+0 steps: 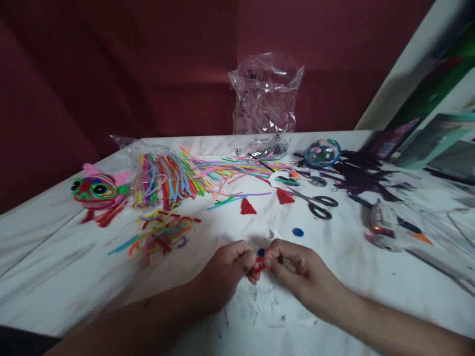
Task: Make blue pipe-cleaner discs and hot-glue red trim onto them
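The fingers (pixel 242 259) partly hide the small red piece (pixel 260 266), whose shape is unclear.

Smooth, marble-patterned white table (pixel 74 277). At its far edge, a glossy, crinkled clear plastic bag (pixel 265 104) before a matt dark-red backdrop (pixel 148 74). Nearer in, fuzzy pipe cleaners (pixel 211 172); toward the near edge, a matt red piece (pixel 260 266).
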`<state>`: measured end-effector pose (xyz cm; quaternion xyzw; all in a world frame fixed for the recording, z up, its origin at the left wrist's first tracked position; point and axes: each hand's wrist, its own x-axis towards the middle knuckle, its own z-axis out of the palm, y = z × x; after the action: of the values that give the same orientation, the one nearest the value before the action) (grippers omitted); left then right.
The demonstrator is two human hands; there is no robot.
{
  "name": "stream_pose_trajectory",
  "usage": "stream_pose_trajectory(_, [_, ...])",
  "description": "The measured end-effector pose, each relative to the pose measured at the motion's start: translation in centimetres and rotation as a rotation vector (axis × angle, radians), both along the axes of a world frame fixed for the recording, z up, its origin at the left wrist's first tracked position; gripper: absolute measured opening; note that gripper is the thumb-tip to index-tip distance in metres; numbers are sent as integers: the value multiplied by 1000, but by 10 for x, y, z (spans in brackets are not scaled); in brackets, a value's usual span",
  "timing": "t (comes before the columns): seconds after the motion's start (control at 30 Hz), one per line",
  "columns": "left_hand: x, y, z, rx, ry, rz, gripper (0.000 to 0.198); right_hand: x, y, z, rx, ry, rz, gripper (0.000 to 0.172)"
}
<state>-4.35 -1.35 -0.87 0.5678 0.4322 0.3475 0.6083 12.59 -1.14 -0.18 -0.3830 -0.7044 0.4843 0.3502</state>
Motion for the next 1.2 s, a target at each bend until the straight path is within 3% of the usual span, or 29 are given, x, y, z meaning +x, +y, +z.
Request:
stream_pose_trajectory(0.17, [-4, -3, 2, 261, 278, 104, 31, 14, 19, 1, 84, -277, -100, 18])
stream_pose_trajectory(0.27, [-4, -8, -5, 515, 489, 14, 20, 22, 32, -4, 64, -476, -93, 17])
stream_pose_trajectory(0.4, [-3, -12, -15, 769, 631, -96, 12, 23, 39, -11, 163, -696, -56, 18])
stream_pose_trajectory(0.53, [-4, -11, -16, 825, 674, -98, 10, 22, 37, -11, 301, -755, -79, 16])
stream_pose_trajectory(0.63, [-4, -9, -16, 845, 671, -81, 10, 22, 35, -11, 392, -633, 38, 3])
stream_pose_trajectory(0.7, [-4, -9, -16, 860, 666, -62, 8, 21, 35, -12, 418, -589, 90, 10])
stream_pose_trajectory(0.83, [-4, -8, -18, 892, 670, -32, 13, 19, 34, -16, 374, -544, 77, 16])
stream_pose_trajectory(1.0, [-3, -9, -19, 887, 694, -51, 15, 18, 35, -17, 279, -530, 18, 9])
stream_pose_trajectory(1.2, [-4, -8, -19, 898, 695, -55, 14, 16, 34, -19, 333, -564, 18, 14])
